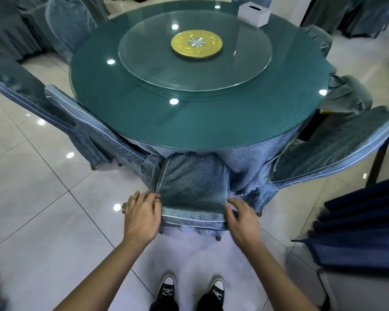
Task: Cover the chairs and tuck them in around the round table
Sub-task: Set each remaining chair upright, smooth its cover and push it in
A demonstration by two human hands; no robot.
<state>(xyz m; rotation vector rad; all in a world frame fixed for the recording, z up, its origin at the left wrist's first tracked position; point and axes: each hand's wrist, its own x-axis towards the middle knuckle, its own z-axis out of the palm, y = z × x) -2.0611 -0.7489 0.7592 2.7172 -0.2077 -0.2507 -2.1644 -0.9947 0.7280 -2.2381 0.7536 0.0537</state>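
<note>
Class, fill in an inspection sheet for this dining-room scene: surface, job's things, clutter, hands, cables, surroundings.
Surface: round green glass-topped table bearing a clear glass turntable.
Job's things: blue fabric-covered chair pushed under the table edge; covered chairs on both sides.
Clutter: white tissue box on the table.
Hands: left hand and right hand rest on the chair-back's corners.
Cables: nothing seen.
Surroundings: glossy white tiled floor; dark navy cloth at right.

I'm seeing a covered chair (192, 187) sitting at the round table's (200, 122) near edge, w/ the tissue box (254, 14) sitting at its far-right edge.
</note>
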